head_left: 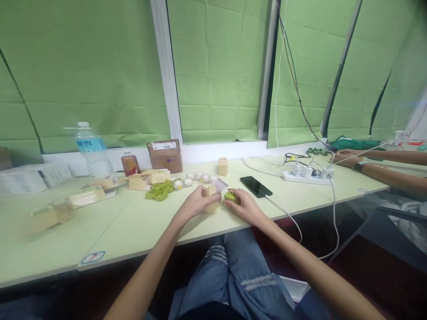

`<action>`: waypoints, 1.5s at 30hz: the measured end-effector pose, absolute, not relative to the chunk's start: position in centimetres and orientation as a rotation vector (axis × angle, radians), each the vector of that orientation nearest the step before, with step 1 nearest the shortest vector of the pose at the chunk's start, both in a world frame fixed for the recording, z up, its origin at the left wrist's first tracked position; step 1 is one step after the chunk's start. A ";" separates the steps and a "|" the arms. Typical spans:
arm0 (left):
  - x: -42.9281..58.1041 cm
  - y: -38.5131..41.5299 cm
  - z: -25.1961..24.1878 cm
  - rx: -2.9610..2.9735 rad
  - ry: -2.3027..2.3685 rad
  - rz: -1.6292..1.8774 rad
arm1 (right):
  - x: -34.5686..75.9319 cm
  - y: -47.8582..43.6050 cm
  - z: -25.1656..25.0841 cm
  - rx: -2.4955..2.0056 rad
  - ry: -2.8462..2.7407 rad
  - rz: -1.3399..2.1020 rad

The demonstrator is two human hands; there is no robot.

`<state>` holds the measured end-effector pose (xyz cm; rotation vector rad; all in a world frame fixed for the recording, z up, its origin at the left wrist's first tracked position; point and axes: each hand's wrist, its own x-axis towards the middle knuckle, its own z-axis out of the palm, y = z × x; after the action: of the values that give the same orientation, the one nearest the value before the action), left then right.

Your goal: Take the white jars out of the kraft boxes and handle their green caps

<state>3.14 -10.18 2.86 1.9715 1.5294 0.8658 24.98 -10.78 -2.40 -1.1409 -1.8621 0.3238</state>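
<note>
Near the table's front edge, my left hand (197, 203) is closed around a small tan cardboard box (211, 192) with an open flap. Just to its right, my right hand (244, 206) grips a small round green object (230, 196) between thumb and fingers. The box and the green object are close together. Behind the box lie several small wrapped white balls (200, 177). Green molded pieces (159, 190) rest to the left of them. A small closed tan box (223, 167) stands farther back.
A black phone (256, 186) with a white cable lies right of my hands, before a power strip (307, 177). Opened cartons (85, 197), a water bottle (93, 151), an amber bottle (130, 163) and a brown box (165, 155) stand left. Another person's hands (347, 159) are far right.
</note>
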 end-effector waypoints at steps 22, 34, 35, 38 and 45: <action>5.7 -11.7 1.5 2.178 1.591 0.833 | 23.4 -14.6 0.8 -0.661 -1.675 0.341; 6.6 -12.2 1.1 2.362 1.560 0.885 | 24.0 -13.9 0.3 -0.652 -1.674 0.393; 6.6 -12.3 1.2 2.386 1.525 0.887 | 24.0 -14.0 0.4 -0.646 -1.688 0.409; 6.6 -12.3 1.3 2.379 1.489 0.926 | 24.1 -14.2 0.8 -0.671 -1.698 0.360; 6.7 -12.3 1.2 2.187 1.483 1.097 | 24.9 -13.7 1.5 -0.826 -1.715 0.155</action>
<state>6.70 -12.27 1.24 2.1873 1.4826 1.0966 24.86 -13.74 1.54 -0.8255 -1.7153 0.1555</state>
